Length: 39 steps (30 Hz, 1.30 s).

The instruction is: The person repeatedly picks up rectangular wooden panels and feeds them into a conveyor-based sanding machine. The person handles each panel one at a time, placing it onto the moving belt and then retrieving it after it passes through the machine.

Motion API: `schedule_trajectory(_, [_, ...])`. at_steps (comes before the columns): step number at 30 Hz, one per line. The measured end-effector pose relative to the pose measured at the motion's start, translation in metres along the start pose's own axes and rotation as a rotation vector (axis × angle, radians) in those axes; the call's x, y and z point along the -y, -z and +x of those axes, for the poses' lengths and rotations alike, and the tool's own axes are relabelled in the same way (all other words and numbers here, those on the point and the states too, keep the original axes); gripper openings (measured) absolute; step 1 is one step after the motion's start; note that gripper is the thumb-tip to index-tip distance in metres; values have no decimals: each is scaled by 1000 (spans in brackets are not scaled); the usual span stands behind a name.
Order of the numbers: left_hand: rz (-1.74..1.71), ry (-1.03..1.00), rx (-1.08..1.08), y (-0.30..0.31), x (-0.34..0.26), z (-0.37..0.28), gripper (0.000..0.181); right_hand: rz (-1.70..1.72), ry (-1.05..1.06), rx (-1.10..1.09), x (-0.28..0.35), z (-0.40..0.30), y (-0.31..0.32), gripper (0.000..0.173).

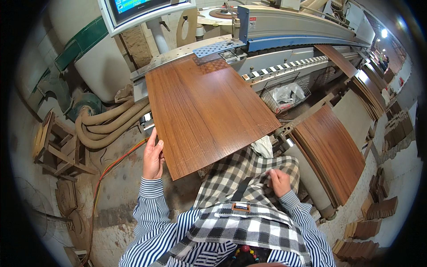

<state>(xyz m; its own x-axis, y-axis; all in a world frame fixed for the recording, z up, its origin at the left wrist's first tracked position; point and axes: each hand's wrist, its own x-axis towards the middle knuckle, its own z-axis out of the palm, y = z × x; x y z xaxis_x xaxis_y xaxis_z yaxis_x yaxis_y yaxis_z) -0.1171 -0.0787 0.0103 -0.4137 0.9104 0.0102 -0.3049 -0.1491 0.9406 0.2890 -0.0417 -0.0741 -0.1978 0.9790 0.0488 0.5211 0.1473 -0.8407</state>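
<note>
A wood-grain panel (210,116) lies flat before me, its far edge on the bed of an edge-banding machine (300,30) under a blue perforated plate (217,48). My left hand (154,155) holds the panel's left edge near its near corner, thumb near the top face and the other fingers partly hidden. My right hand (279,182) is apart from the panel, over my checked apron (247,177), with its fingers curled; whether it pinches the cloth cannot be told. A pale cloth (263,147) shows by the panel's near right edge.
To the right, a stack of similar panels (330,153) lies on a roller conveyor (308,180). A wire basket with a plastic bag (288,93) hangs beside the machine's feed track (287,66). Ribbed hoses (110,123), a wooden stool (63,147) and a floor cable (110,167) are at left.
</note>
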Motion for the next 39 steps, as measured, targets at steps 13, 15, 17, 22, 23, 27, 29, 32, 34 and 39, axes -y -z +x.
schedule_trajectory(13, [23, 29, 45, -31, 10, 13, 54, -139, -32, -188, -44, -44, 3, 20])
schedule_trajectory(15, [1, 38, 105, -39, 9, 15, 54, -122, -32, -185, -44, -45, 4, 20])
schedule_trajectory(17, [-1, 42, 104, -50, 12, 19, 55, -126, -6, -197, -44, -46, 4, 20])
schedule_trajectory(22, [11, 47, 53, -88, 20, 26, 53, -91, -21, -184, -50, -48, 5, 19])
schedule_trajectory(23, [-6, 54, 74, -94, 22, 28, 54, -71, -31, -185, -47, -48, 6, 19])
schedule_trajectory(27, [-27, 52, 120, -117, 40, 42, 55, -28, -45, -193, -49, -48, 7, 20])
schedule_trajectory(29, [-77, 51, 184, -132, 46, 50, 54, 120, -107, -196, -42, -49, 11, 22])
schedule_trajectory(32, [-82, 61, 166, -155, 58, 59, 52, 280, -164, -245, -41, -52, 20, 25])
schedule_trajectory(34, [-96, 65, 176, -173, 64, 63, 51, 373, -185, -345, -50, -59, 30, 28])
schedule_trajectory(39, [-14, 35, 195, -210, 83, 80, 49, 292, -236, -670, -69, -76, 97, 33])
